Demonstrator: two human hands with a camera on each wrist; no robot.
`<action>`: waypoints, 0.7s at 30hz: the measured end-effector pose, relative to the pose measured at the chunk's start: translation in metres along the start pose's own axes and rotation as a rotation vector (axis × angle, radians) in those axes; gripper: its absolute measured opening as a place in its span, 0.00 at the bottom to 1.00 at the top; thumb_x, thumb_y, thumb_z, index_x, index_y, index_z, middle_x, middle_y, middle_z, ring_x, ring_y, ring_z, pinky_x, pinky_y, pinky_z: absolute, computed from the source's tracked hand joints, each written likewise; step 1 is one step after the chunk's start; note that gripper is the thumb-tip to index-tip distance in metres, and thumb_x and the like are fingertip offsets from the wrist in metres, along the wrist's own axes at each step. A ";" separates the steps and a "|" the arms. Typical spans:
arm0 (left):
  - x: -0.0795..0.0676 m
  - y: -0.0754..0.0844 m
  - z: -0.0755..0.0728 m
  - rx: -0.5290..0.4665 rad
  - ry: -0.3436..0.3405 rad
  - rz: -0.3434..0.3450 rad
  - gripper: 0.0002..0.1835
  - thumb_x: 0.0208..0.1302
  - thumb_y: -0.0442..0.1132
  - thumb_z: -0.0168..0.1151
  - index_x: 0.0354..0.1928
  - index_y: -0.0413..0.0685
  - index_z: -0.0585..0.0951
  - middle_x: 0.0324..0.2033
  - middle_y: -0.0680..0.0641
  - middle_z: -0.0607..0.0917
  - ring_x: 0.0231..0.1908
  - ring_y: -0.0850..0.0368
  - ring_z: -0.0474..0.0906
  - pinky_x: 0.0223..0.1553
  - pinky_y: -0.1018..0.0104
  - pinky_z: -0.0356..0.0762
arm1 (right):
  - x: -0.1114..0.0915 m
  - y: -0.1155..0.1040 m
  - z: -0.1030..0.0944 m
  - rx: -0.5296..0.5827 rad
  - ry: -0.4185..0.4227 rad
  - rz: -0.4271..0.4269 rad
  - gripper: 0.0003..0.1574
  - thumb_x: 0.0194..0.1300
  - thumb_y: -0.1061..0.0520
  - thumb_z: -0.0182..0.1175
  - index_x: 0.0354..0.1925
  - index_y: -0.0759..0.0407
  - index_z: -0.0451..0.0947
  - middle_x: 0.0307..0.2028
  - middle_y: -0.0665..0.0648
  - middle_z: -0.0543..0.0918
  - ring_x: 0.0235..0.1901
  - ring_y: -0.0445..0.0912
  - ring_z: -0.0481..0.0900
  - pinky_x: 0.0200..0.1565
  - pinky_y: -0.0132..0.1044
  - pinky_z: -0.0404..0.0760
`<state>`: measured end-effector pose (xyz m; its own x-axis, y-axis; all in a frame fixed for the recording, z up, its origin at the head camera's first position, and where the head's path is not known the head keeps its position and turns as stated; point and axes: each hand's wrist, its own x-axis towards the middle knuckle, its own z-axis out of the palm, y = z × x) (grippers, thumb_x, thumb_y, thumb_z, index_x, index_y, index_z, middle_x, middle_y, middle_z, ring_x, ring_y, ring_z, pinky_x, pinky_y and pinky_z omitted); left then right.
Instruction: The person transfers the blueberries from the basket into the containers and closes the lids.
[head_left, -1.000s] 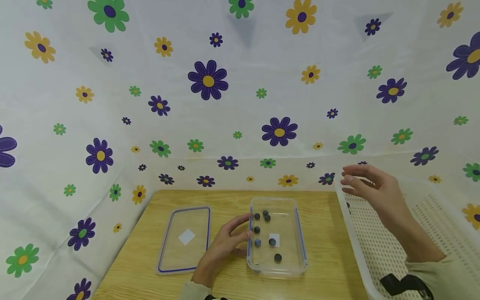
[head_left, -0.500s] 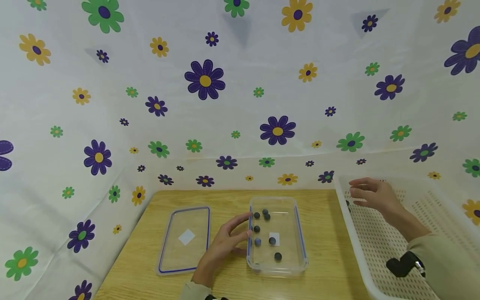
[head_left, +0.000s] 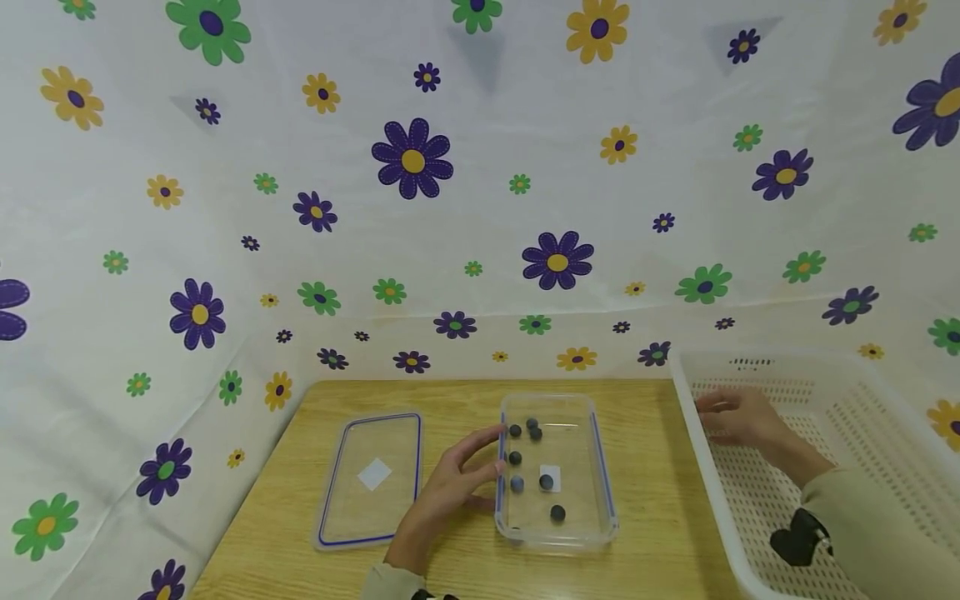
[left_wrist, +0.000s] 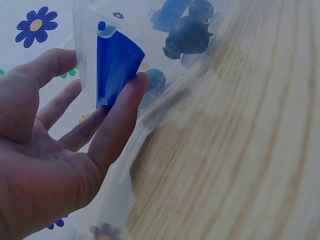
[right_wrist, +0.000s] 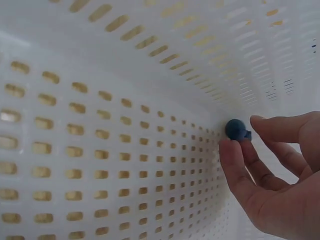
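A clear plastic food container point(head_left: 606, 479) stands on the table, with several blueberries point(head_left: 557, 513) scattered inside. My left hand point(head_left: 450, 483) touches its left side with spread, fairly straight fingers; in the left wrist view, thumb and fingertips lie against the blue clip point(left_wrist: 117, 65). My right hand point(head_left: 738, 417) reaches down inside the white plastic basket point(head_left: 708, 492), by its left wall. In the right wrist view, a blueberry point(right_wrist: 234, 128) lies in the basket's corner, right at the thumb and fingertips, which are parted around it. A small blue bit shows beside that berry.
The container's clear lid point(head_left: 337, 467), edged with a blue seal, lies flat on the wooden table point(head_left: 277, 542) left of my left hand. Behind everything hangs a white flowered sheet point(head_left: 480, 208). Perforated walls and a raised rim surround my right hand.
My right hand has come down from above the basket's rim to its inside, near the left wall. My left hand has stayed at the container, and the container and lid have not moved.
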<state>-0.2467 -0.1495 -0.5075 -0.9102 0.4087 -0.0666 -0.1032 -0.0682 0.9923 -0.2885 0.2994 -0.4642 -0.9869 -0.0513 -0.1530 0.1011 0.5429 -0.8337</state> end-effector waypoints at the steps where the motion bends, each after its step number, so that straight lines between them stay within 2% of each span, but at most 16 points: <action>1: 0.000 0.000 0.000 0.001 0.000 0.001 0.33 0.72 0.40 0.67 0.76 0.50 0.69 0.76 0.42 0.62 0.58 0.36 0.80 0.42 0.44 0.88 | 0.000 0.001 0.001 -0.009 -0.001 0.012 0.28 0.71 0.62 0.63 0.60 0.81 0.71 0.55 0.80 0.77 0.46 0.57 0.85 0.45 0.47 0.89; 5: 0.000 0.000 0.000 -0.003 -0.001 0.003 0.33 0.72 0.40 0.66 0.76 0.50 0.68 0.76 0.42 0.62 0.58 0.36 0.79 0.42 0.44 0.88 | 0.002 0.003 0.005 -0.003 0.002 0.049 0.26 0.67 0.65 0.65 0.57 0.81 0.72 0.55 0.82 0.75 0.43 0.55 0.86 0.44 0.46 0.89; 11: 0.000 0.001 0.000 -0.005 -0.002 0.001 0.34 0.72 0.40 0.66 0.76 0.49 0.68 0.76 0.42 0.62 0.58 0.36 0.80 0.42 0.44 0.88 | 0.003 0.000 0.007 0.019 -0.001 0.045 0.22 0.65 0.68 0.65 0.54 0.82 0.73 0.53 0.83 0.76 0.40 0.52 0.86 0.41 0.44 0.90; 21: 0.000 0.001 0.000 0.001 -0.006 0.004 0.34 0.72 0.40 0.66 0.76 0.50 0.68 0.76 0.42 0.62 0.58 0.36 0.79 0.42 0.44 0.88 | -0.002 -0.007 -0.003 -0.033 -0.005 0.010 0.27 0.69 0.63 0.65 0.58 0.81 0.72 0.55 0.81 0.78 0.44 0.55 0.86 0.45 0.46 0.89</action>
<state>-0.2466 -0.1497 -0.5069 -0.9083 0.4137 -0.0623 -0.0995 -0.0689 0.9927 -0.2876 0.2977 -0.4564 -0.9852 -0.0496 -0.1644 0.1071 0.5708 -0.8141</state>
